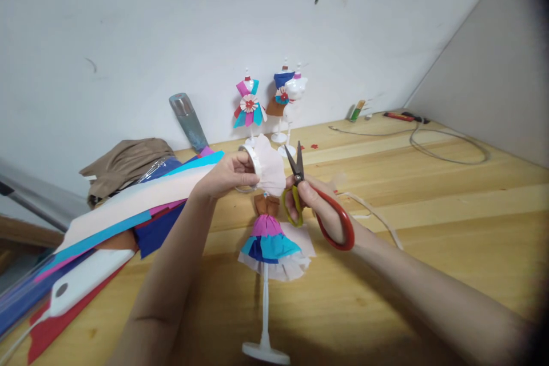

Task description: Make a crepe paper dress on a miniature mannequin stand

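My left hand [231,171] is closed around a roll of white tape [256,161], and a pale pink piece of crepe paper [271,167] lies against the roll's right side. Scissors [330,214] with one red and one yellow handle hang on my right hand [316,199], their blades slightly apart and pointing up. Just below both hands stands a small white dress form [266,303] on a round base. It wears a paper dress [270,240] with a brown top, a pink waist, blue and turquoise tiers and a pale ruffle.
Three more small dress forms [247,104] stand by the wall, at least two wearing coloured paper. A bottle [189,120], brown cloth [128,163] and crepe paper sheets [141,200] with a white glue gun [86,283] are at left. A cable [450,157] and a glue stick [357,110] lie right.
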The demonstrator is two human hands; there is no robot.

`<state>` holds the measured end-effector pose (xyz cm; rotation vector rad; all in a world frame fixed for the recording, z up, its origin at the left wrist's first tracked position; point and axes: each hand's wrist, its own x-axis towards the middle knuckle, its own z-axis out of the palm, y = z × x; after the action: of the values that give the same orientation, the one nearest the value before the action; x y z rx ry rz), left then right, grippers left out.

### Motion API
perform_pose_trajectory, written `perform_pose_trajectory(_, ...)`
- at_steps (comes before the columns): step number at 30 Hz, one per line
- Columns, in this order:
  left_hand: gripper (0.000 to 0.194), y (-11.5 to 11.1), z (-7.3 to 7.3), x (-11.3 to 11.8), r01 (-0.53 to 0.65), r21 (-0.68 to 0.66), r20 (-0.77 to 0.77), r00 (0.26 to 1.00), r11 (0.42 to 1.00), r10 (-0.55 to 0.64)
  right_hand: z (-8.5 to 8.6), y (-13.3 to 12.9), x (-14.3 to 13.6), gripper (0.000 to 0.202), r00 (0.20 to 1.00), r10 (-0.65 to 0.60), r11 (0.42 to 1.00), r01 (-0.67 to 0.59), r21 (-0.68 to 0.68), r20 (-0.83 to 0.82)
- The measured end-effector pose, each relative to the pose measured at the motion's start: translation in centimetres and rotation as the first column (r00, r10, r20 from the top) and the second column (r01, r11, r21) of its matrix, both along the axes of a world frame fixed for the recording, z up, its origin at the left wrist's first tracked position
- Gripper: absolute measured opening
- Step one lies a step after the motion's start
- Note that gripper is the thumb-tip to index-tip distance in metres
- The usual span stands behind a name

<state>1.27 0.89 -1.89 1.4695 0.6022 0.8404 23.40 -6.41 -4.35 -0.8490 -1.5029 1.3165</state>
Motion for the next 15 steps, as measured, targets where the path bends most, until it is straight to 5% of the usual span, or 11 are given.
perform_pose_trajectory(7,0.040,-0.04,-0.17,0.63,-0.013,0.021,0.044,0.999,1.000,0.012,0.32,-0.21,0.13,0.049,0.990,0.097,0.985,-0.111,0.135,0.105)
perform_pose_trajectory(15,0.040,0.04,-0.55,1.03,0.014,0.021,0.092,0.996,1.000,-0.016,-0.18,-0.18,0.35,0.050,0.989,0.036,0.983,-0.061,0.175,0.145)
